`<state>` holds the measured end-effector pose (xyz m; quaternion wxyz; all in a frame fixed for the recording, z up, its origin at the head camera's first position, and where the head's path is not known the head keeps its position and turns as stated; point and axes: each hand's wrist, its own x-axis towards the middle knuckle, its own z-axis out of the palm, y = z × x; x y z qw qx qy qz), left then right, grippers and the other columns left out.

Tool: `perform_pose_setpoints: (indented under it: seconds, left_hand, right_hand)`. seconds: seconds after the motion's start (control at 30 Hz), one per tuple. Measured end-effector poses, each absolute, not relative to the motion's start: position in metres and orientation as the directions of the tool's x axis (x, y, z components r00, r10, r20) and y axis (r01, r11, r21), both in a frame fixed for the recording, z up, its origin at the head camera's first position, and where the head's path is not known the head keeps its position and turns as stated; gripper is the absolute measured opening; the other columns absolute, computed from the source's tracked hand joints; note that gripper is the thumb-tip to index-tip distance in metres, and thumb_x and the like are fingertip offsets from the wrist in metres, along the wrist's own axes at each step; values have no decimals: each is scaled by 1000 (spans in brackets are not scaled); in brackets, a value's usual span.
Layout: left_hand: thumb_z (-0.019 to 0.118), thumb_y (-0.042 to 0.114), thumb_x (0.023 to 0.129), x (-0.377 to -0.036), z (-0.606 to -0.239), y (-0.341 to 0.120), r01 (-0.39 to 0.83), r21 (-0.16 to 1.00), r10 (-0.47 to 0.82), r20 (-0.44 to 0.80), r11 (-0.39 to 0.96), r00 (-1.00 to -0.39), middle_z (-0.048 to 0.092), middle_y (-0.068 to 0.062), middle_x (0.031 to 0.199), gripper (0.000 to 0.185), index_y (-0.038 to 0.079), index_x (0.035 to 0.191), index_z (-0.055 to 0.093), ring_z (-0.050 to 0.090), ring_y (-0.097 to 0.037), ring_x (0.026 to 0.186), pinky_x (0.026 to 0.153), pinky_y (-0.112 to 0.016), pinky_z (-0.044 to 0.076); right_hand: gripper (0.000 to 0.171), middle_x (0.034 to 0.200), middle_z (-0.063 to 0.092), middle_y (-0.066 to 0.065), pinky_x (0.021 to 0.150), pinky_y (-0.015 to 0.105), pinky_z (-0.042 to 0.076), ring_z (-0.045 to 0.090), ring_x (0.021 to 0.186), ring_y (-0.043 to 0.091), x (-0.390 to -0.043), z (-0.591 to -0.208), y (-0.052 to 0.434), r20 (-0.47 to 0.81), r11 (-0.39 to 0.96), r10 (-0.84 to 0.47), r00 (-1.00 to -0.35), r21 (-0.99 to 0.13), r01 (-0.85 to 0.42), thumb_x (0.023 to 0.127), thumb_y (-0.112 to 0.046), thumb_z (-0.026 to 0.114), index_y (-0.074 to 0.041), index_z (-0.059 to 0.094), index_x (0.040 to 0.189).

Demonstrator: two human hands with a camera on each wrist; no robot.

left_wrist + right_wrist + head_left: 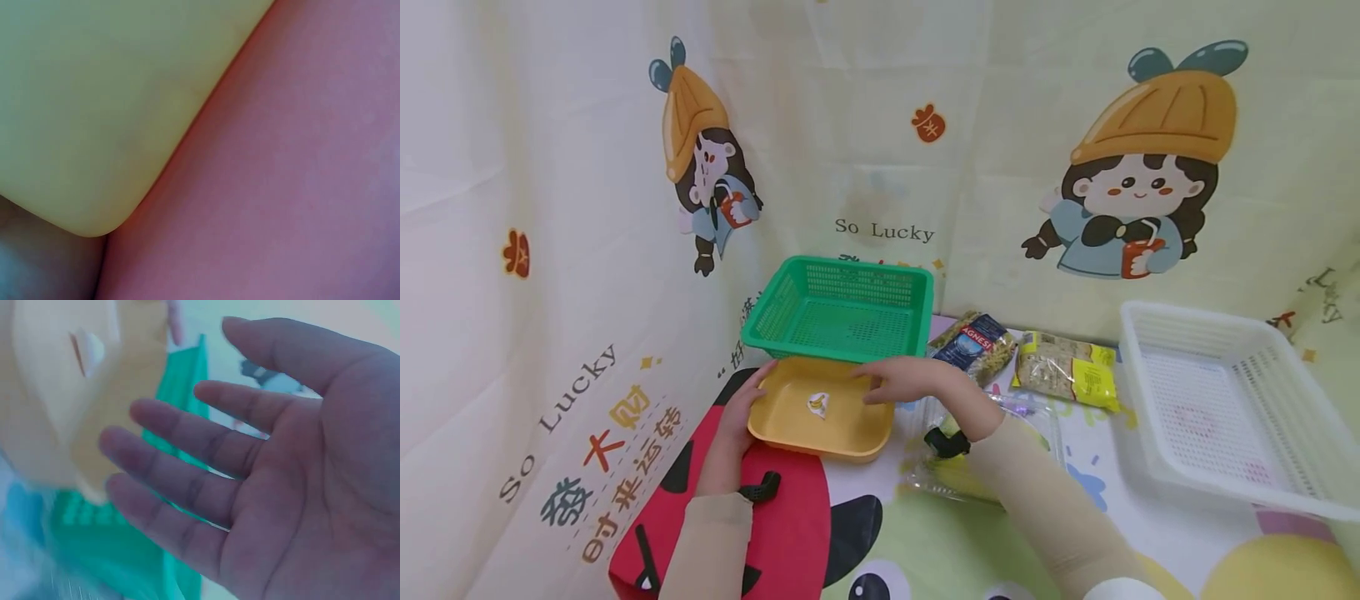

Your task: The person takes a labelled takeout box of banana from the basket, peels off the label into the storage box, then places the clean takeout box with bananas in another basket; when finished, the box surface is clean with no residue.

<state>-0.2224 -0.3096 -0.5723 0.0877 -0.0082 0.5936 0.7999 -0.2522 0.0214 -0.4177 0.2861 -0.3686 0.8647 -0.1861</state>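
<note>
A shallow orange-yellow plastic tray [793, 421] with a banana sticker [817, 405] inside sits just in front of a green perforated basket [842, 325]. My left hand [742, 412] grips the tray's left side at the rim; the left wrist view shows only the tray's smooth wall [112, 112] close up beside a pink-red surface. Over the tray's right rim, my right hand [906, 379] reaches with fingers extended. In the right wrist view that right hand [281, 462] has a bare palm and spread, nearly straight fingers, with the blurred tray behind them.
A bag of Agnesi pasta [976, 343] and a yellow-labelled bag [1067, 371] lie right of the basket. A clear package with corn-like contents [958, 475] is partly under my right forearm. At far right stands a white perforated basket [1210, 408]. Printed curtains [985, 192] enclose the table.
</note>
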Motion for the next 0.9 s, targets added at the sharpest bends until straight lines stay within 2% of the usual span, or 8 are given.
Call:
perform_pose_setpoints:
  seconds: [0.07,0.23,0.4,0.63,0.8,0.9]
  left_hand:
    - [25,8,101,-223,-572,-310,-154,945,124,-123,-287,-985,15,2,166,57,26,155,33,23,-24,148,104,-18,45]
    - [25,9,103,-223,-571,-309,-156,945,110,-129,-286,-986,15,1,166,56,26,156,31,26,-22,146,103,-17,44]
    - [25,9,104,-223,-571,-309,-156,941,112,-128,-299,-985,17,1,165,55,25,156,31,31,-19,141,102,-18,45]
    - [25,9,104,-222,-571,-311,-158,919,139,-115,-361,-984,16,-1,165,55,22,157,29,31,-19,142,106,-20,44]
    - [24,7,104,-223,-571,-309,-164,907,143,-116,-388,-983,15,-1,166,55,21,158,27,25,-21,146,109,-21,42]
    - [24,7,104,-223,-571,-308,-164,904,136,-119,-396,-983,14,-1,166,56,20,158,27,23,-21,148,110,-21,41]
  right_hand:
    - [52,128,64,0,90,32,53,62,110,14,-246,-410,40,-308,654,-743,-595,-525,-545,101,-37,55,-25,43,150]
    - [52,138,58,2,99,42,51,57,124,23,-227,-403,92,-154,621,-729,-667,-556,-552,101,-37,54,-21,44,149]
    - [51,144,54,5,103,51,48,55,128,30,-204,-409,147,-24,622,-657,-753,-582,-524,100,-38,55,-18,47,147]
    - [49,146,52,8,101,61,46,51,131,38,-177,-432,212,55,681,-477,-877,-607,-409,100,-39,56,-22,48,146]
    - [51,155,40,15,101,72,38,38,139,46,-164,-451,248,86,668,-391,-916,-658,-347,101,-34,54,-19,43,149]
    - [50,156,36,16,102,71,36,34,140,46,-160,-464,263,119,626,-355,-927,-706,-330,102,-27,54,-17,41,150]
